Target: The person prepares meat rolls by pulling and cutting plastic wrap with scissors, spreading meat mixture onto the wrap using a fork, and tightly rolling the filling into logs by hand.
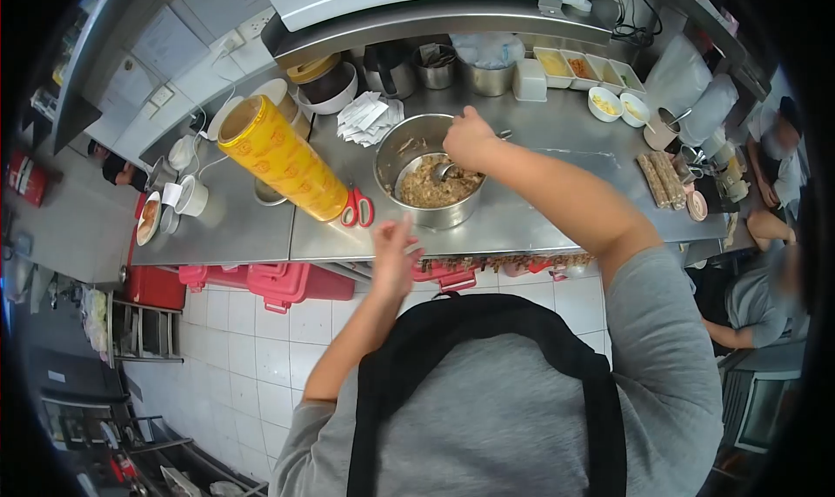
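Observation:
A steel pot (pixel 383 162) stands on the counter with a brown, chunky mixture (pixel 426 188) inside. My right hand (pixel 472 138) is closed above the pot's right rim, around the handle of a metal spoon (pixel 444 173) whose head rests in the mixture. Most of that handle is hidden by the hand. My left hand (pixel 396 252) hangs empty just off the counter's front edge, fingers loosely bent and apart, slightly blurred. Nearest to it on the counter are red-handled scissors (pixel 357 208), beside a big yellow patterned roll (pixel 283 158).
White paper packets (pixel 370 117) lie behind the pot. Along the back are steel containers (pixel 487 75), a divided white tray (pixel 587 71) and small bowls (pixel 604 104). Wrapped bars (pixel 661 181) lie at the right. Pink bins (pixel 300 281) stand below; another person (pixel 752 288) is at the far right.

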A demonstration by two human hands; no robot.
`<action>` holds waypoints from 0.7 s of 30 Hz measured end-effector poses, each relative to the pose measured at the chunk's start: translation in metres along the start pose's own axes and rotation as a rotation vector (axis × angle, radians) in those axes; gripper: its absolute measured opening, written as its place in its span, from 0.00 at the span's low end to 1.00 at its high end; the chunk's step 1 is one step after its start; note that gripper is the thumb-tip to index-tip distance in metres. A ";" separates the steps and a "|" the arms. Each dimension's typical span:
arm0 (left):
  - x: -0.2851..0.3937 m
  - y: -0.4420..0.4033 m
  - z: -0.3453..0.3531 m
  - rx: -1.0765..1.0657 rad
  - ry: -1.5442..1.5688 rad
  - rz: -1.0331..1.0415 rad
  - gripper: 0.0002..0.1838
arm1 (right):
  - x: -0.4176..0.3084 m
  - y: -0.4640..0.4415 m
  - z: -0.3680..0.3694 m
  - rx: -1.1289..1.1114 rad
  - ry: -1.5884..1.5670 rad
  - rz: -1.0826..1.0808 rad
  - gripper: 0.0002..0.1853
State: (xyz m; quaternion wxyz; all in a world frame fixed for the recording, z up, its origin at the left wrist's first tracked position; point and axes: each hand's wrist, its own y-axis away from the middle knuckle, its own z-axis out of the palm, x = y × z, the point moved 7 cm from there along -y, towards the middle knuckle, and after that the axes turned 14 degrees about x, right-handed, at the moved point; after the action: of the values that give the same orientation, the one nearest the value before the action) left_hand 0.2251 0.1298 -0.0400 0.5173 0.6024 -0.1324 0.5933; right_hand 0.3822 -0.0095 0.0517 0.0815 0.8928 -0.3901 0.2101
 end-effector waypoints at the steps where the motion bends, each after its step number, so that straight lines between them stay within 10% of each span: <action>1: -0.006 -0.006 0.009 0.031 -0.038 0.052 0.20 | -0.004 0.001 0.000 0.018 0.027 -0.079 0.08; 9: 0.033 -0.097 0.017 0.280 -0.179 0.577 0.16 | 0.029 -0.001 -0.035 0.152 -0.008 0.024 0.09; 21: 0.038 -0.065 0.044 0.470 -0.142 0.638 0.13 | -0.038 0.010 -0.034 0.219 -0.037 -0.122 0.09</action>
State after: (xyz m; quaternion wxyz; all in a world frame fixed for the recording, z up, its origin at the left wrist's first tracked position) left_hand 0.3105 0.1406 -0.0270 0.1448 0.6724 -0.2088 0.6952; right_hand 0.3417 0.0194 0.0659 -0.0110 0.9221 -0.3111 0.2297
